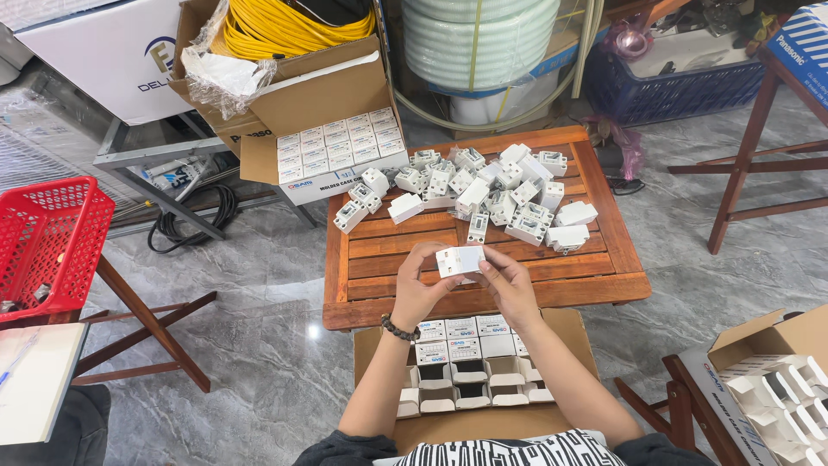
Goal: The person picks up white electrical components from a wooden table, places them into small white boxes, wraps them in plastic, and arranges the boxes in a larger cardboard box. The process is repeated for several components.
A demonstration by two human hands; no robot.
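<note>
Both my hands hold one small white box (460,260) above the near edge of a low wooden table (604,259). My left hand (420,285), with a dark bead bracelet on its wrist, grips the box's left side. The fingers of my right hand (507,283) pinch its right side. On the far half of the table lies a heap of white plastic breaker units (483,190). Below my hands, on my lap, sits an open cardboard carton (561,332) holding rows of small white boxes, some closed, some with flaps open.
A carton of packed white boxes (341,151) leans at the table's far left, under a box of yellow cable (285,30). A red basket (47,242) stands on a stool at left. Another open carton (776,380) sits at lower right. Wooden stools, a blue crate and hose coils stand behind.
</note>
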